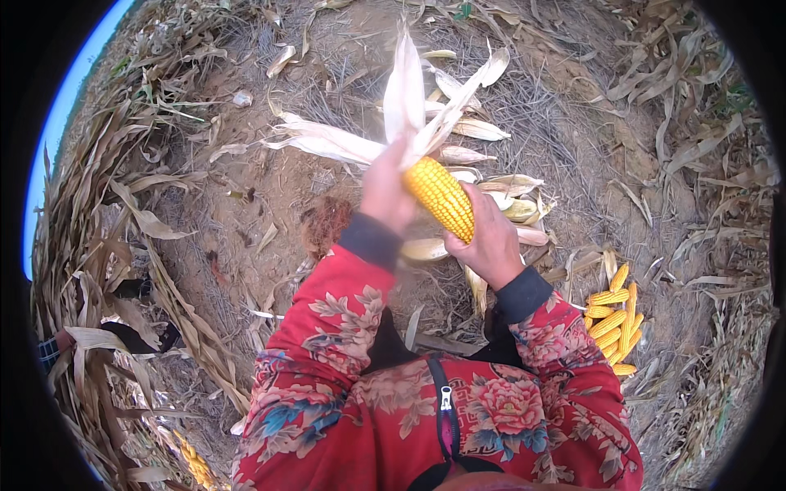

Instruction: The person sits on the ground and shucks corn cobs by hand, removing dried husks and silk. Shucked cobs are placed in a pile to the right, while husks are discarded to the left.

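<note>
A yellow ear of corn point(439, 197) lies slantwise between my two hands, its kernels bare. Pale husk leaves point(405, 92) are peeled back from its upper end and spread outward. My left hand point(388, 187), slightly blurred, grips the base of those husks. Around the ear's lower end my right hand point(488, 239) is closed, with the thumb and fingers against the kernels. Beyond and under the ear, several ears still in their husks point(519, 184) lie in a heap on the soil. A tuft of brown corn silk point(325, 224) sits beside my left wrist.
Husked yellow ears point(614, 325) are piled to my right. More yellow corn point(195, 460) shows at the lower left. Dry cornstalks point(92, 202) stand thickly along the left, and others point(688, 98) lie at the right. At the far left edge, part of a person's arm point(58, 347) appears among stalks.
</note>
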A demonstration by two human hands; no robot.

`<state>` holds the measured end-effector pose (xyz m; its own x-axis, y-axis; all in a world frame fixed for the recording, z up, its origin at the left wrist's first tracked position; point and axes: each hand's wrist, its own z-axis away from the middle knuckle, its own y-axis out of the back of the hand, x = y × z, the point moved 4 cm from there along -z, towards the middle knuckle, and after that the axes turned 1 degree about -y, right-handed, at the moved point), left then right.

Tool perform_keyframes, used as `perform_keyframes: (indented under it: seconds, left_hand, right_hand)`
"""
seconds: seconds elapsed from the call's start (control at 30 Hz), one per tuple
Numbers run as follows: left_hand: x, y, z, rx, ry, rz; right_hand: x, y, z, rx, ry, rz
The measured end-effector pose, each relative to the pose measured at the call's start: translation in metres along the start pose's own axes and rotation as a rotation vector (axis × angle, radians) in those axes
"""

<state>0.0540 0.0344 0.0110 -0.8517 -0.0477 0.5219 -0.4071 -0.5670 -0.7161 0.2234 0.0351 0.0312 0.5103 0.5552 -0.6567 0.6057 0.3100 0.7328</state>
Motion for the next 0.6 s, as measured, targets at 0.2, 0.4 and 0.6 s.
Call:
perform_keyframes:
  seconds: [0.2, 0.4, 0.6]
  left_hand:
    - [0.012, -0.008, -0.001, -0.233, 0.089, -0.024]
    - [0.032, 0.002, 0.001, -0.252, 0.195, 0.046]
    - [0.027, 0.014, -0.010, -0.053, 0.088, -0.119]
  right_hand:
    - [0.012, 0.001, 0.000, -0.055, -0.022, -0.237]
    - [0.014, 0.013, 0.003, -0.441, -0.119, -0.429]
    - [0.019, 0.006, 0.003, -0.418, -0.081, -0.448]
